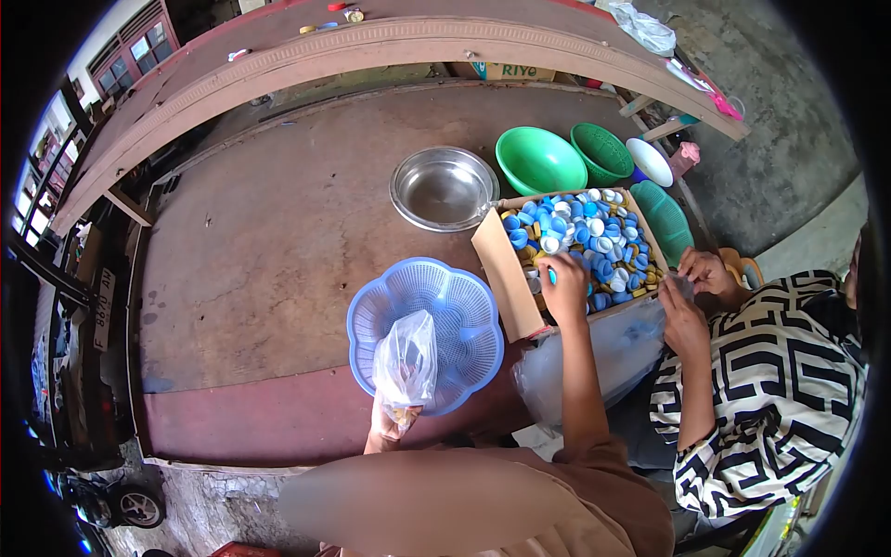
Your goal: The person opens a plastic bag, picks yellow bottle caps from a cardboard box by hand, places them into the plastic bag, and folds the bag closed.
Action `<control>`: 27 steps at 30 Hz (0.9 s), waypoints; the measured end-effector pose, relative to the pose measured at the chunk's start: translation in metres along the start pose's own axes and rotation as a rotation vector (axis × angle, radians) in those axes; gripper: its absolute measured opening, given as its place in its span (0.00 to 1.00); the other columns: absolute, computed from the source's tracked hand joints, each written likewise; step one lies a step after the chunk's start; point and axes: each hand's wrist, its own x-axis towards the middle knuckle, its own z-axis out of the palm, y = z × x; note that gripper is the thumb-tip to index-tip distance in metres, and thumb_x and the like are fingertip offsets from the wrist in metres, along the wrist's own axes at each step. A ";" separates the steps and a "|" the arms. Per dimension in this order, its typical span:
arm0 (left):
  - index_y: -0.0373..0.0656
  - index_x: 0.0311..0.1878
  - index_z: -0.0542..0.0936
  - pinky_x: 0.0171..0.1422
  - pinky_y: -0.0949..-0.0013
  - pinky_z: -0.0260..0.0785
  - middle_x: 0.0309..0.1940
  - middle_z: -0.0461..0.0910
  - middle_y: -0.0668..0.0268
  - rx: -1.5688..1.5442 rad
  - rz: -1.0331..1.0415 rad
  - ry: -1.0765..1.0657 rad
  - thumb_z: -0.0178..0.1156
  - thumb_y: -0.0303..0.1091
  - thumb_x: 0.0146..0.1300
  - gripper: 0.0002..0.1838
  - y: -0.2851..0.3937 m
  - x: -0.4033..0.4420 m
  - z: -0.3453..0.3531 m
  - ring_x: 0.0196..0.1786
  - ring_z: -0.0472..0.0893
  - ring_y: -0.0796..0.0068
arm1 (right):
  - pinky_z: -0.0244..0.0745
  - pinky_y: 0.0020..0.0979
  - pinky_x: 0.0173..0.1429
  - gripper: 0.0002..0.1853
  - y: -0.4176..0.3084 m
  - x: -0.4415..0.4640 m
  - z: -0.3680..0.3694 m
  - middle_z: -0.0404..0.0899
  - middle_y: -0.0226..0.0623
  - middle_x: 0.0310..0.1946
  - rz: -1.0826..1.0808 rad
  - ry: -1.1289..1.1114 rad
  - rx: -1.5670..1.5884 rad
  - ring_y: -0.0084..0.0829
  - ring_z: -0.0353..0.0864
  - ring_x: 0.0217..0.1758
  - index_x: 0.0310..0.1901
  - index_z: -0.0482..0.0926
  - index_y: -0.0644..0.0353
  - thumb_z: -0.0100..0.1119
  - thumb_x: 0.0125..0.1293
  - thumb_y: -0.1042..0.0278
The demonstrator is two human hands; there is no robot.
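Note:
A clear plastic bag [406,357], with some yellowish things at its bottom, is held upright in my left hand [392,420], whose fingers are closed round its lower end. The bag overlaps the near side of a blue slotted basket [469,325]. My right hand [564,286] reaches over the near left part of a cardboard box [502,269] full of blue, white and yellow bottle caps [594,232]. Its fingers are closed on a small blue-green cap [552,277].
A steel bowl [444,190], a green bowl [541,160], a green basket [601,151] and a white bowl [650,162] stand behind. At the right, a person in a patterned shirt [761,408] handles clear plastic beside the box. A raised wooden shelf [371,46] spans the far side.

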 end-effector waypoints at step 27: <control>0.43 0.50 0.69 0.29 0.73 0.68 0.39 0.74 0.64 0.123 -0.043 -0.014 0.45 0.47 0.64 0.19 -0.001 -0.001 0.008 0.31 0.73 0.71 | 0.69 0.22 0.26 0.14 0.032 -0.023 0.004 0.75 0.34 0.25 0.188 0.080 0.508 0.21 0.74 0.22 0.26 0.73 0.64 0.71 0.40 0.75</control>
